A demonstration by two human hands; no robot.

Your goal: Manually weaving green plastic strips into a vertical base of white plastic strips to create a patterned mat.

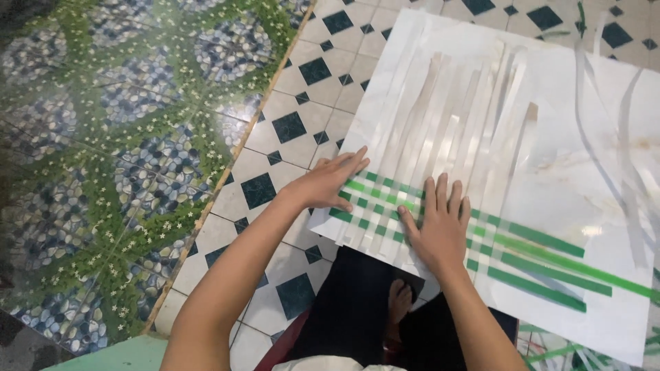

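Observation:
A white marbled board [564,178] lies on the tiled floor. On it, several white strips [447,117] run away from me, and green strips [543,251] cross them, woven in near the board's near edge. My left hand [330,182] lies flat with fingers spread on the woven part's left end. My right hand [440,223] presses palm down on the weave a little to the right. Neither hand grips a strip.
Loose white strips [622,158] lie over the board's right side. More green strips [557,354] lie on the floor at the bottom right. White tiles with dark diamonds [289,127] meet a green patterned floor [117,137] on the left. My foot [399,302] shows below the board.

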